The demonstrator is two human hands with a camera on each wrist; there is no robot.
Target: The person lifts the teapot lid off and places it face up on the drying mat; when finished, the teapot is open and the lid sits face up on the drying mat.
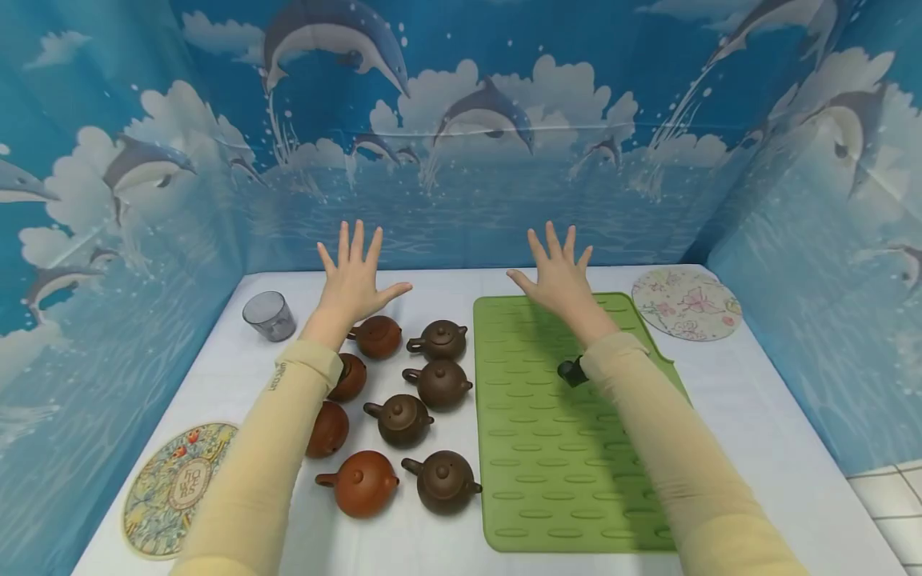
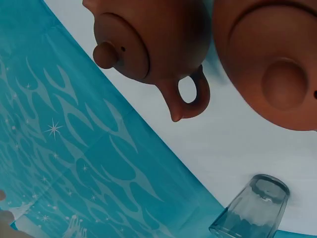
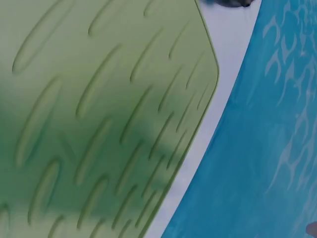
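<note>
Both hands are raised over the far part of the table with fingers spread, holding nothing. My left hand (image 1: 350, 282) is above and behind a reddish-brown clay teapot (image 1: 378, 337); more such teapots stand near and partly under the left sleeve, including one in front (image 1: 357, 484). To their right is a column of several dark brown teapots, the nearest one (image 1: 445, 482) close to the mat. My right hand (image 1: 559, 280) hovers over the far edge of a green ridged mat (image 1: 533, 448). In the left wrist view a reddish teapot (image 2: 163, 34) shows close up.
A clear drinking glass (image 1: 270, 316) stands at the back left. A patterned round mat (image 1: 180, 490) lies at the front left, a pale floral one (image 1: 687, 304) at the back right. Dolphin-print curtains (image 1: 475, 200) enclose the white table on the back and sides.
</note>
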